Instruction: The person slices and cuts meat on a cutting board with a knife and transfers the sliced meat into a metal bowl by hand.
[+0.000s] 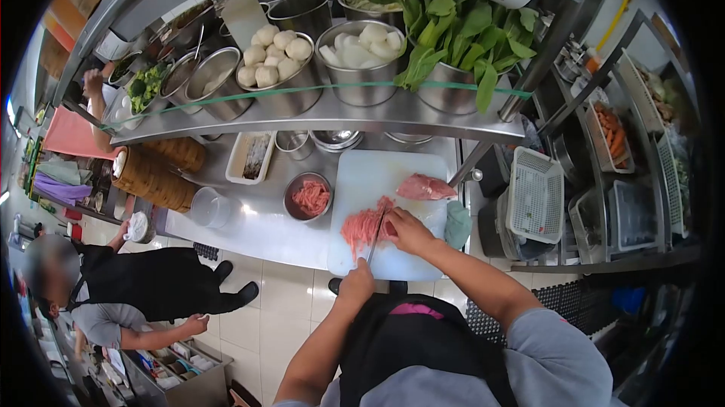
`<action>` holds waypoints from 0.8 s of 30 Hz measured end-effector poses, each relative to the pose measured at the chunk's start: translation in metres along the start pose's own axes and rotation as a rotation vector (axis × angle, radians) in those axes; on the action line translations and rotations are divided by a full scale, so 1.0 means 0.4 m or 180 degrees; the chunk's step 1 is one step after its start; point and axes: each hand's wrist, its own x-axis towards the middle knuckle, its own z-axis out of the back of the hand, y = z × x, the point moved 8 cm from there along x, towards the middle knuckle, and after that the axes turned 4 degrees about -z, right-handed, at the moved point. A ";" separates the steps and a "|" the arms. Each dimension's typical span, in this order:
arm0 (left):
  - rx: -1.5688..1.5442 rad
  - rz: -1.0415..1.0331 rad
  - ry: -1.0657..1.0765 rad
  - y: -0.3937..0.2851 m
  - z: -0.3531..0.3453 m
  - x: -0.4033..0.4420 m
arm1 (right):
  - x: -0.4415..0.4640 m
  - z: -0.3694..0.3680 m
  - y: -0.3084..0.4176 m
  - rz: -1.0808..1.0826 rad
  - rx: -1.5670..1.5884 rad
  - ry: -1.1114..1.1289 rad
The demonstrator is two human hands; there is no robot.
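Observation:
My left hand is wrapped round the handle of a knife, whose blade points away from me over the white cutting board. Against the blade's right side, my right hand presses its bent fingers on a piece of raw meat, partly hidden under them. Thin strips of sliced meat lie left of the blade. A larger chunk of raw meat rests at the board's right side. Beside the board on the left stands a metal bowl with meat strips in it.
A green cloth lies at the board's right edge. Above the counter, a shelf bears metal pots of peeled white vegetables and leafy greens. Bamboo steamers stand left. A person in a black apron stands at left; another is behind the shelf.

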 end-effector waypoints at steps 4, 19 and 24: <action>0.0006 -0.0085 -0.0162 -0.002 0.003 0.003 | 0.000 -0.004 0.000 0.0027 -0.0053 0.0013; 0.0065 0.0207 0.0205 -0.019 0.020 -0.019 | -0.006 0.003 0.000 0.0021 -0.0209 -0.0136; -0.0024 0.0226 0.0213 -0.042 0.052 -0.029 | -0.010 0.018 0.010 -0.0042 -0.0196 -0.0133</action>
